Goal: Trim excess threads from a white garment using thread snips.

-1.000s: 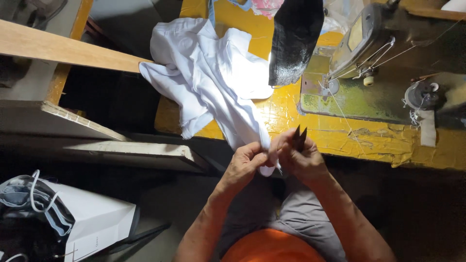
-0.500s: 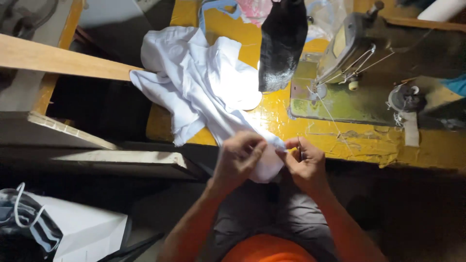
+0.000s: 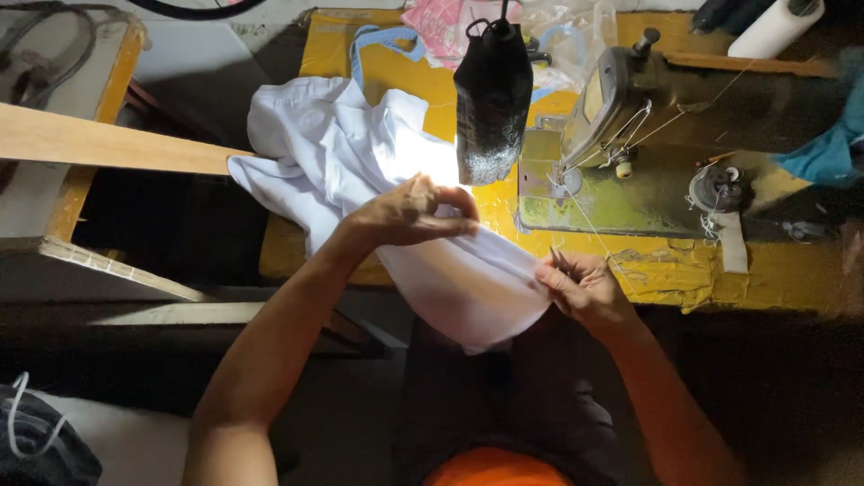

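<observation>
- Left hand [image 3: 409,214]: fingers curled and pinched on a fold of the white cotton garment [image 3: 360,171]; held above the near edge of the counter, left of the sewing machine.
- Right hand [image 3: 583,286]: fingers pressed together, pinching the right end of the same cloth edge; a small dark pointed tool shows between the fingertips, kind not clear. Sits in front of the sewing machine, at the counter's near edge.
- White cotton garment: stretched taut between both hands; the rest lies bunched on the counter to the left of the sewing machine, with one part drooping over the near edge toward the lap.
- Grey-green metal sewing machine [image 3: 612,144]: stands on the counter, thread running across its bed.
- Black hanging lamp shade [image 3: 491,94]: just left of the sewing machine, over the brightly lit cloth.
- Yellow worn wooden counter [image 3: 774,270]: carries the machine and garment.
- Pink cloth [image 3: 441,22]: behind the lamp, left of the sewing machine.
- Blue cloth [image 3: 832,153]: well right of the sewing machine.
- Bare wooden plank [image 3: 99,144]: far left of the sewing machine, beyond the counter.
</observation>
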